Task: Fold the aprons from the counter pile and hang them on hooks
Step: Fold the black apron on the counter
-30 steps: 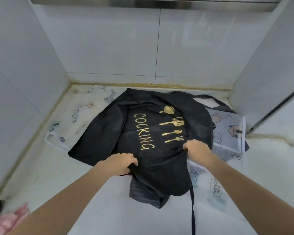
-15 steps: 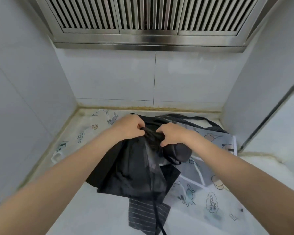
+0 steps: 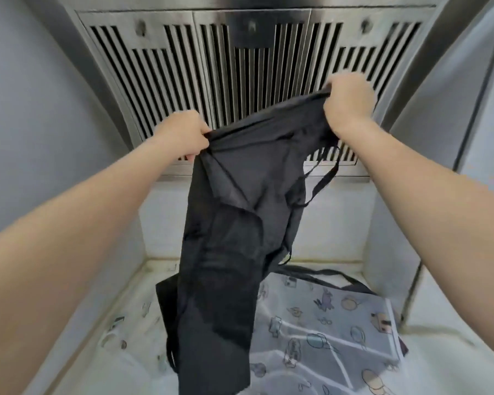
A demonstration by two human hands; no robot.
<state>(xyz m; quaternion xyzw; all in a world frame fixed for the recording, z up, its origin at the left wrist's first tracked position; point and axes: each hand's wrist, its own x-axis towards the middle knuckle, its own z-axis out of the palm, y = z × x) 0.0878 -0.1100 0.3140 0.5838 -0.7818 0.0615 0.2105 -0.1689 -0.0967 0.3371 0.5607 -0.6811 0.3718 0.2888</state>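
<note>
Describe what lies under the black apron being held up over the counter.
Under the black apron, gripped by the left hand and right hand, a pale cartoon-print apron lies on the counter. The part behind the hanging cloth is hidden.

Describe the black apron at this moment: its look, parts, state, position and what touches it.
The black apron is thin, dull, creased fabric, held up in front of the range hood. The left hand grips one upper corner and the right hand, higher, grips the other, so the top edge slants. The body hangs bunched and half folded, thin black straps looping off its right side. Its lower end reaches down over the printed apron on the counter.
</note>
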